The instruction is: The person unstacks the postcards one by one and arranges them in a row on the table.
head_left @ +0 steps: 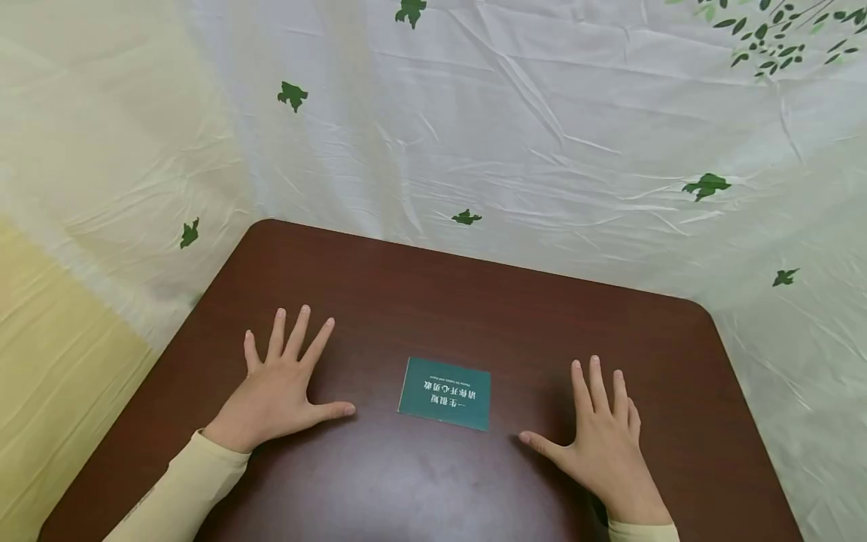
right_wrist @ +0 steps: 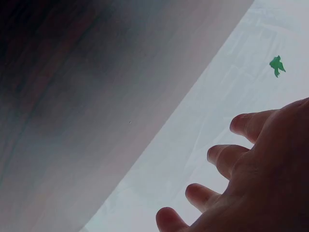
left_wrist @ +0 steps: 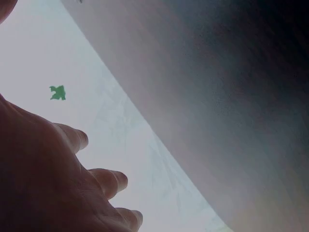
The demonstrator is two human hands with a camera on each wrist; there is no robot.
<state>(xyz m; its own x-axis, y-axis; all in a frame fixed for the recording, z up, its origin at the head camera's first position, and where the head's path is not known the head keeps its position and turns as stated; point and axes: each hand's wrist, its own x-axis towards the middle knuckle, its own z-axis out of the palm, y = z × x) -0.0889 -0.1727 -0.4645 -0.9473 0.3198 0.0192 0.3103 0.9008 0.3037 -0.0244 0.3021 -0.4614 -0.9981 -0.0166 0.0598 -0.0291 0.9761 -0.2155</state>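
Card (head_left: pixel 445 394) lies with print upside down, long axis left-to-right, between left hand (head_left: pixel 278 391) and right hand (head_left: pixel 605 448), both apart, spread wide.

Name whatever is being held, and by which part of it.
Nothing: the left grip and right grip are empty and spread, and the green card lies untouched between them.

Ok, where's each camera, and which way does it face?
Head: worn on the head, looking forward and down at table, card and cloth; left hand, right hand and sleeves show.
Left wrist: on that wrist, looking past left fingers toward table and cloth.
Right wrist: likewise, past right fingers.
Both wrist views share table and cloth.
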